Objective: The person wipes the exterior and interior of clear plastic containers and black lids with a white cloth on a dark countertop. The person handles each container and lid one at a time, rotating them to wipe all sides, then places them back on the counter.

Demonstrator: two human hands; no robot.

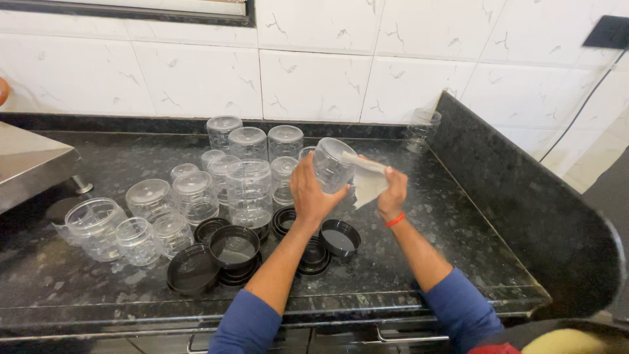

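Note:
My left hand [310, 191] grips a clear plastic jar [331, 164], tilted with its mouth toward the right, above the black granite counter [452, 229]. My right hand [392, 191] holds a white cloth [367, 178] pressed against the jar's open end. An orange band sits on my right wrist. Both arms wear blue sleeves.
Several clear plastic jars [249, 183] stand upside down on the counter's left and middle, some stacked. Several black lids [234, 248] lie near the front edge. A steel appliance [29, 164] sits at the left. One jar [422, 128] stands in the back right corner by the granite side wall.

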